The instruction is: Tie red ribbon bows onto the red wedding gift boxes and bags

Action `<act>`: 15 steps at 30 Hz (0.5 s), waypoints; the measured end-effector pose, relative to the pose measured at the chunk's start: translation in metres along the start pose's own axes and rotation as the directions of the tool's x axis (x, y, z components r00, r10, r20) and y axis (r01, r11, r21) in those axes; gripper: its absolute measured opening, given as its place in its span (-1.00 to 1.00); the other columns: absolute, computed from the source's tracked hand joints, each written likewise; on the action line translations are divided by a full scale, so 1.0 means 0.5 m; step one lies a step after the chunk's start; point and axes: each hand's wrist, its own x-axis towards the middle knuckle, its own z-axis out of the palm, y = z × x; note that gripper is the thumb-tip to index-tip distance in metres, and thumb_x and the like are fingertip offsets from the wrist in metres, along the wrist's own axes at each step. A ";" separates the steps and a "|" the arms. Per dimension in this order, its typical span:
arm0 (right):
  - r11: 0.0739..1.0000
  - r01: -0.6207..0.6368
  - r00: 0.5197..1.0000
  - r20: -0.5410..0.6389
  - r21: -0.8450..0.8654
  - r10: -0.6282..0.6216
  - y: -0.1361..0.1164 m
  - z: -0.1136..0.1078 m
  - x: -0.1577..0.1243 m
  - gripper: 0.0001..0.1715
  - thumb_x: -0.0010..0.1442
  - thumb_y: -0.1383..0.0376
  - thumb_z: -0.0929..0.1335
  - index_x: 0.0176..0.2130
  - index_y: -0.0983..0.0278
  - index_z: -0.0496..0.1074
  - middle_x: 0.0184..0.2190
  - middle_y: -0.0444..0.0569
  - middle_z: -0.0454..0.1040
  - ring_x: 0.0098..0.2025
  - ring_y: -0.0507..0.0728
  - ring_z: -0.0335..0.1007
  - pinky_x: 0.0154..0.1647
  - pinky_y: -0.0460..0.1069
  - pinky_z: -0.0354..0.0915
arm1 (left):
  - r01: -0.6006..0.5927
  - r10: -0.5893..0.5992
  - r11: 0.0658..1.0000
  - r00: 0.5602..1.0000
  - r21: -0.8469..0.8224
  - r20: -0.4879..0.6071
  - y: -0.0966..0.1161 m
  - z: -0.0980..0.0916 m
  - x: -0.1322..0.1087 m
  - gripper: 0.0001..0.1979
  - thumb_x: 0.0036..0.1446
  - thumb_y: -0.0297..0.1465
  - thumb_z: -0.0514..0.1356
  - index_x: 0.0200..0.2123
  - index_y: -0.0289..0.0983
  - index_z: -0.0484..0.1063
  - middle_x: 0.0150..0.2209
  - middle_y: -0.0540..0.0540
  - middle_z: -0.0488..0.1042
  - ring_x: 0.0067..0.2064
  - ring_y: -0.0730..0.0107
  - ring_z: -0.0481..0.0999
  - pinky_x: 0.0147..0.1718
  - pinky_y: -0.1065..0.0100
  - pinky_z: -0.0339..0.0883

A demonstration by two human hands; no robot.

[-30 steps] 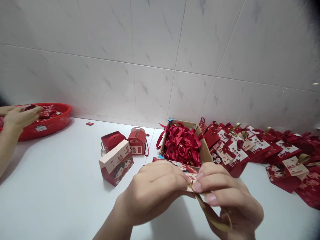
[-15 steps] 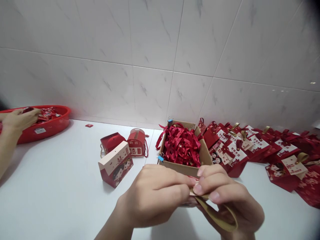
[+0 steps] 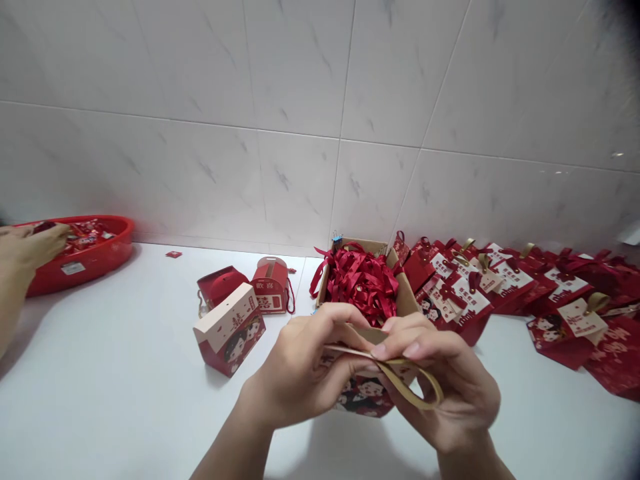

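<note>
Between my hands is a small red and cream gift box [image 3: 367,398] with cartoon figures on its front, held just above the white table. My left hand [image 3: 313,370] is closed, pinching the cream top edge of the box between thumb and fingers. With its fingertips pressed together at the same top edge, my right hand [image 3: 450,383] grips a gold ribbon [image 3: 410,395], whose loop sticks out to the right. My fingers hide where the ribbon meets the box. Right behind my hands stands a cardboard box [image 3: 407,301] full of red ribbons [image 3: 363,283].
Three gift boxes, one cream-topped [image 3: 233,333], stand left of centre. Many finished-looking red gift boxes [image 3: 470,307] crowd the right side. At far left, another person's hand [image 3: 35,250] reaches over a red basin [image 3: 95,260] of small packets. A tiny red packet [image 3: 174,254] lies near the tiled wall.
My hands have lifted slightly and turned, so the box's printed front now shows below them. The ribbon loop has shifted up and left. The other person's hand stays at the basin.
</note>
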 end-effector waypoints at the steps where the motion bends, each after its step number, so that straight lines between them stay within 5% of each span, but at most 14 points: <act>1: 0.999 -0.011 1.000 0.007 0.046 0.011 0.000 0.001 0.004 -0.60 0.03 0.45 0.41 -0.14 0.17 0.32 -0.34 -0.02 0.54 -0.29 0.15 0.46 -0.18 0.13 0.42 | 0.016 -0.016 1.000 1.000 -0.005 -0.004 -0.002 -0.001 0.000 -0.64 0.04 -0.64 0.22 -0.10 -0.31 0.24 -0.40 -0.09 0.60 -0.40 0.43 0.62 -0.42 0.58 0.53; 6: 0.939 -0.303 0.953 0.025 0.162 0.303 -0.007 -0.015 0.022 -0.61 0.11 0.46 0.39 -0.06 0.19 0.36 -0.26 -0.01 0.55 -0.24 0.12 0.51 -0.25 -0.01 0.48 | 0.037 -0.033 0.999 0.995 0.035 -0.093 -0.007 0.002 -0.003 -0.64 0.03 -0.58 0.28 -0.12 -0.29 0.27 -0.38 -0.05 0.56 -0.34 0.42 0.63 -0.38 0.57 0.57; 10: 0.933 -0.352 0.936 0.014 0.069 0.352 -0.006 -0.037 0.032 -0.72 0.13 0.41 0.39 -0.12 0.19 0.46 -0.26 -0.03 0.54 -0.28 0.09 0.51 -0.31 -0.07 0.48 | 0.106 -0.107 0.994 0.988 -0.017 -0.112 -0.012 0.004 -0.003 -0.63 0.04 -0.57 0.28 -0.10 -0.27 0.25 -0.36 -0.01 0.54 -0.29 0.41 0.63 -0.32 0.51 0.59; 15: 0.963 -0.269 0.963 -0.002 -0.027 0.269 0.009 -0.039 0.034 -0.75 0.09 0.47 0.40 -0.22 0.18 0.50 -0.30 -0.05 0.51 -0.23 0.12 0.45 -0.28 -0.02 0.43 | 0.342 -0.330 0.935 0.936 -0.091 0.126 -0.018 0.002 0.008 -0.70 0.08 -0.54 0.24 -0.11 -0.28 0.28 -0.31 -0.06 0.55 -0.26 0.37 0.63 -0.35 0.50 0.57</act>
